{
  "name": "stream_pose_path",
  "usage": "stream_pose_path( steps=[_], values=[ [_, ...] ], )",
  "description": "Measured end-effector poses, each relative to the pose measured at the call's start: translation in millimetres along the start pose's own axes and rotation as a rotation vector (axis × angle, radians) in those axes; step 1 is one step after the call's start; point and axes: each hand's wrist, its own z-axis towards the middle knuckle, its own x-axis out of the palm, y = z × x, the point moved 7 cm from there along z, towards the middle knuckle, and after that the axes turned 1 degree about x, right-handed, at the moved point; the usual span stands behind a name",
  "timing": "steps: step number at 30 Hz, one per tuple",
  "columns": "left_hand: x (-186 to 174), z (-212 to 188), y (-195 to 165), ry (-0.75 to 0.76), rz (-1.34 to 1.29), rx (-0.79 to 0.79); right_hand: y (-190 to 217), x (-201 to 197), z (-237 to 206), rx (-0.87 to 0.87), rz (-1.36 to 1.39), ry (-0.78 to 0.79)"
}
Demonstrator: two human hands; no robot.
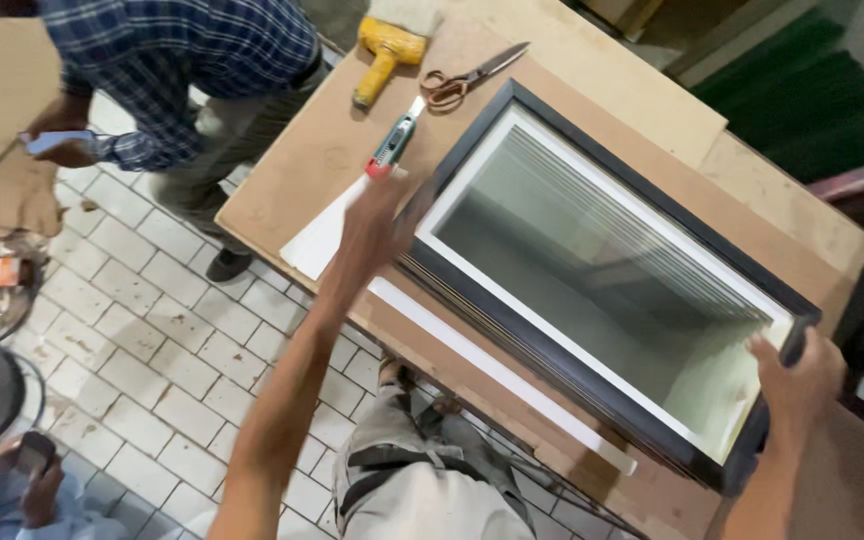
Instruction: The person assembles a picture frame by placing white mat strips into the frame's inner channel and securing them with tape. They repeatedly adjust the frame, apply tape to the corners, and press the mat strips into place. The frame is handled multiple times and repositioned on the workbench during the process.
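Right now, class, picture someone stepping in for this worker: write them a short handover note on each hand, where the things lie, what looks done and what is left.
Left hand: on the near left corner of the black picture frame, just below the green utility knife; it does not seem to be gripping the knife.
Right hand: gripping the frame's right end.
The frame lies flat on the brown workbench, glass in, with white strips beside its near edge. Scissors and a yellow tool lie at the far end.
Done: glass is seated in the frame.
Left: cannot tell from this view; the strips lie loose.
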Motion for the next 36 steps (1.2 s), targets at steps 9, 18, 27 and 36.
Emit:
stream_pose_path(
  steps=[9, 18, 27, 36],
  values=[
    [-72, -196, -223, 0.765, -1.108, 0.22, 221, 32, -210, -0.459, 0.542, 0.458],
    [-49, -227, -243, 0.862, -1.528, 0.25, 217, 117, -221, -0.398, 0.278, 0.313],
    [-101, -207, -159, 0.781, -1.419, 0.224, 220, 120, -220, -0.223, 0.217, 0.26],
    [82, -164, -81, 0.544, -0.224, 0.395, 220, 102, -223, -0.232, 0.228, 0.255]
  ],
)
